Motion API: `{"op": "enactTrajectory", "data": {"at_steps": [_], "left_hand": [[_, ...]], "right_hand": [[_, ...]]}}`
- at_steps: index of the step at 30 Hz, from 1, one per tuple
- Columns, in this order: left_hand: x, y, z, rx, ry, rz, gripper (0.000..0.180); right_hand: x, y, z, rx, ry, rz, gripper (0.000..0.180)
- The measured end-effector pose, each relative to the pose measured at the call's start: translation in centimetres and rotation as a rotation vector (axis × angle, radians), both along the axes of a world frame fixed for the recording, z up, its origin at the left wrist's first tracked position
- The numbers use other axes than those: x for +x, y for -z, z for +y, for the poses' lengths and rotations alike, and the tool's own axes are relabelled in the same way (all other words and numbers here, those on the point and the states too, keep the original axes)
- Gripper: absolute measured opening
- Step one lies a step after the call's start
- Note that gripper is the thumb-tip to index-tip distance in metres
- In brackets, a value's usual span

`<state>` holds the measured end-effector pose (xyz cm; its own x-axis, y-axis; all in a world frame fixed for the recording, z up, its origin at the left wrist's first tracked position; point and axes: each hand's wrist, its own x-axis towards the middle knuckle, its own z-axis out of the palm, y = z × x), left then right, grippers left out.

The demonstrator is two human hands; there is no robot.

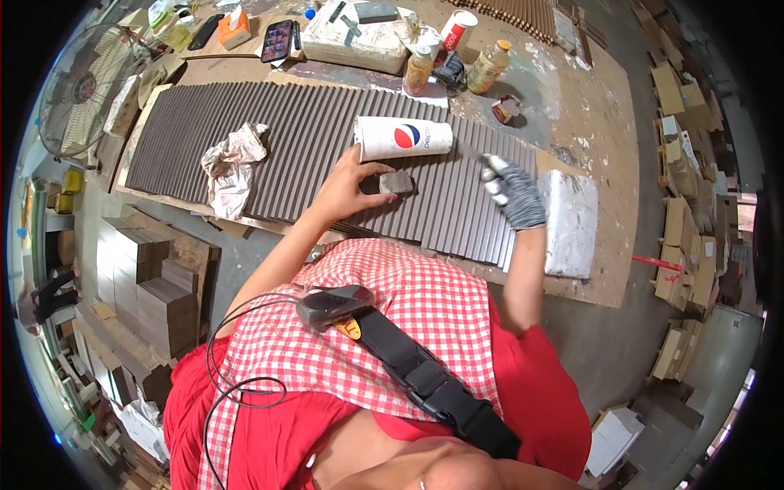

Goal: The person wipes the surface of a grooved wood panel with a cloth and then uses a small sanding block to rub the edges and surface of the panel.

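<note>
A wide row of dark grey-brown ridged strips lies across the table in front of me. Over its middle, my left hand curls thumb and forefinger round a small grey-brown block. A white paper cup with a red and blue emblem lies on its side just beyond, close to that hand's other fingers. My right hand, in a grey knit glove with white fingertips, is closed at the right part of the strips. Something thin and blurred, its kind unclear, pokes out of its fingers toward the cup.
A crumpled stained cloth rests on the strips at left. White foam slab lies right of my gloved hand. Bottles, a red cup, a phone and a wrapped block stand behind. A fan is far left.
</note>
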<state>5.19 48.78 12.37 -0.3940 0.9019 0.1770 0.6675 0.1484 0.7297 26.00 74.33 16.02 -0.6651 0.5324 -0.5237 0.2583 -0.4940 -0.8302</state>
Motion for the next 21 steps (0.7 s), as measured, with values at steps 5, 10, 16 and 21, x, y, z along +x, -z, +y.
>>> {"op": "enactTrajectory", "data": {"at_steps": [5,10,16,21], "left_hand": [[-0.3,0.4,0.2,-0.009,0.011,0.016,0.047],[0.0,0.6,0.3,-0.033,-0.001,0.002,0.048],[0.1,1.0,0.1,-0.027,-0.022,0.025,0.049],[0.0,1.2,0.1,-0.025,-0.020,0.006,0.048]], "right_hand": [[-1.6,2.7,-5.9,-0.087,-0.104,0.065,0.022],[-2.6,4.4,-8.8,0.214,-0.108,-0.002,0.025],[-0.6,4.4,-12.8,1.149,-0.223,0.000,0.024],[0.1,3.7,-13.0,1.147,-0.191,0.017,0.028]]}}
